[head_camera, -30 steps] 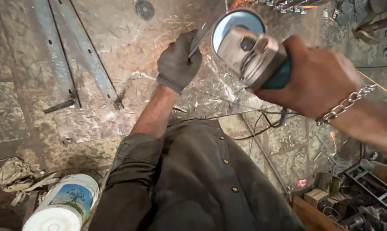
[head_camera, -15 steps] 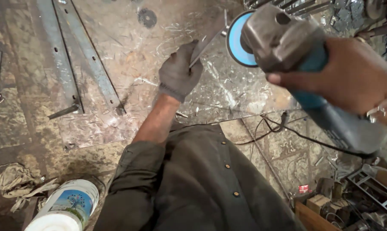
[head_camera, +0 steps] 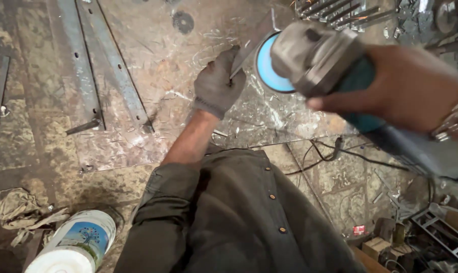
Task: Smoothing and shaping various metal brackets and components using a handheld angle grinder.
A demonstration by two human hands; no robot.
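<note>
Shirt: dark olive button shirt (head_camera: 249, 217) fills the near frame, sleeve rolled at the left elbow.
Bucket: white plastic bucket (head_camera: 74, 242) w/ picture label, low left, lying beside a crumpled rag (head_camera: 16, 212) on the floor.
Cable: thin black cord (head_camera: 330, 151) loops over the floor just right of the shirt.
Right hand: right hand (head_camera: 416, 88), bare, chain bracelet at wrist, grip wrapped tight round the teal body of the angle grinder (head_camera: 335, 65); raised close to the camera.
Grinder handling: prob. heavy-ish, rigid, front-weighted at the grey gear head; blue disc (head_camera: 267, 63) is the part to keep clear of. Best held at the teal barrel, where the hand is now.
Left hand: left hand (head_camera: 219, 83) in grey knit glove, grip pinching a thin flat metal strip (head_camera: 252, 43), tilted up toward the disc.
Strip handling: looks light, stiff, sharp-edged; glove helps.
Floor plate: scratched steel sheet (head_camera: 153, 76) under the hand, two perforated angle bars (head_camera: 97, 65) lying on it at left.
Hard to make out: disc/strip contact can't be told; grinder is blurred, its tail cut off right; clutter at far right too small to id.
</note>
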